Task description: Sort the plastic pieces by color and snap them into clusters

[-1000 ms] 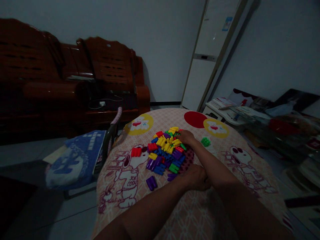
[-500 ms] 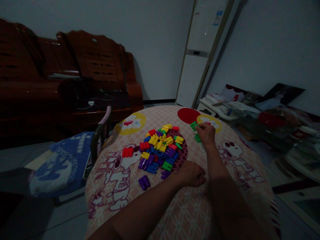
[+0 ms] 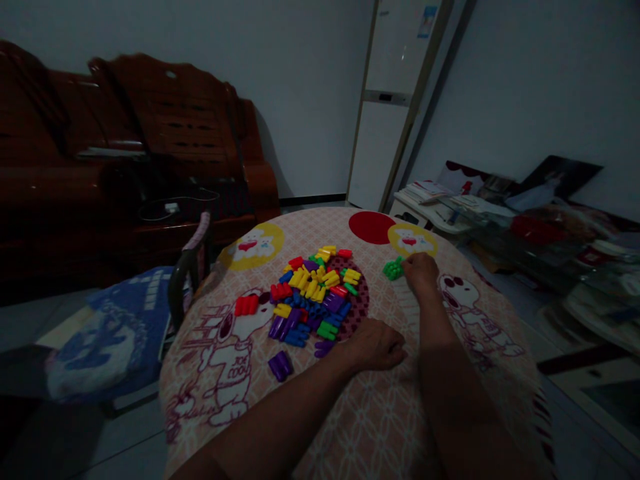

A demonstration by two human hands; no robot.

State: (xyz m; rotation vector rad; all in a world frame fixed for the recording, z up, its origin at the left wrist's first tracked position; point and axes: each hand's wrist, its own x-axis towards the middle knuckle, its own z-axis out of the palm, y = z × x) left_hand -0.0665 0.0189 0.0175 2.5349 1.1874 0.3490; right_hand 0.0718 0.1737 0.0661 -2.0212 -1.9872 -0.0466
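- Single view: head-worn cam, looks forward and down over the round table [image 3: 450, 373].
- Both forearms enter from the bottom edge; left hand [image 3: 375, 347] and right hand [image 3: 423, 273] sit mid-frame, close range.
- Brick pile [image 3: 315, 297] at frame centre.
- Sofa [image 3: 125, 160] upper left, white cabinet [image 3: 390, 100] top centre, further off.
- No second view to overlap.

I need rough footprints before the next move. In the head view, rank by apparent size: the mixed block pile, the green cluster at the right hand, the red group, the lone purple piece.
1. mixed block pile, by far the largest.
2. red group.
3. purple piece and green cluster: look alike; the purple sits nearer the camera and the right hand hides the green's edge.
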